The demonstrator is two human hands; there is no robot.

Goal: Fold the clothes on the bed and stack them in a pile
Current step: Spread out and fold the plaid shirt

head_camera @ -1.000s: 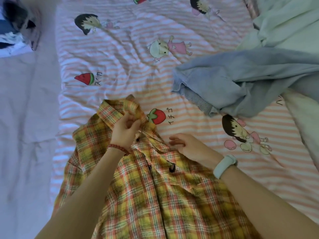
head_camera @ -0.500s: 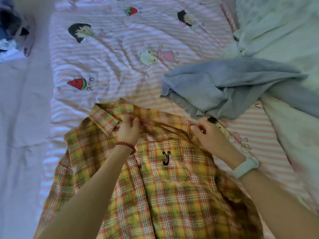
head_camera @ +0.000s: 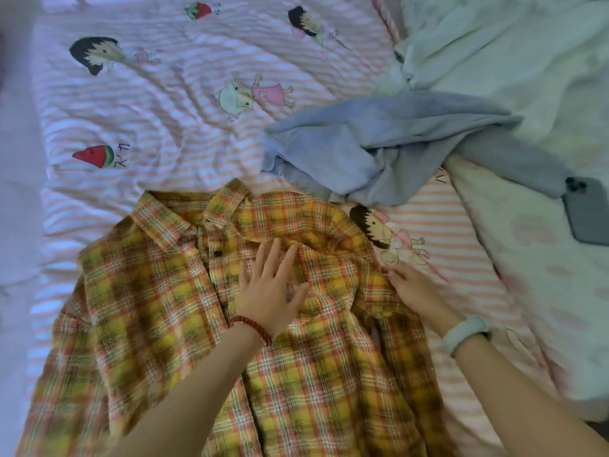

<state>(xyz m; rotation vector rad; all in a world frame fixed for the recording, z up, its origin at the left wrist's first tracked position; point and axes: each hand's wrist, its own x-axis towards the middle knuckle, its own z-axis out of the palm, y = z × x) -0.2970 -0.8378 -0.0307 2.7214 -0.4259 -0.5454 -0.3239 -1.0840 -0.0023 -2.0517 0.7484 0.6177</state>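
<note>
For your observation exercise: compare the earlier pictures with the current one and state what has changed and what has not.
The left hand let go of the collar and now lies flat on the plaid shirt. The right hand moved out to the shirt's right edge. The shirt now lies spread open. The blue garment stays unfolded.

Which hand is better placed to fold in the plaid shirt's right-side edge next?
Probably the right hand: it rests at the right shoulder edge of the yellow-and-orange plaid shirt, fingers on the fabric there. The left hand lies flat on the chest, better suited to pinning the shirt down.
</note>
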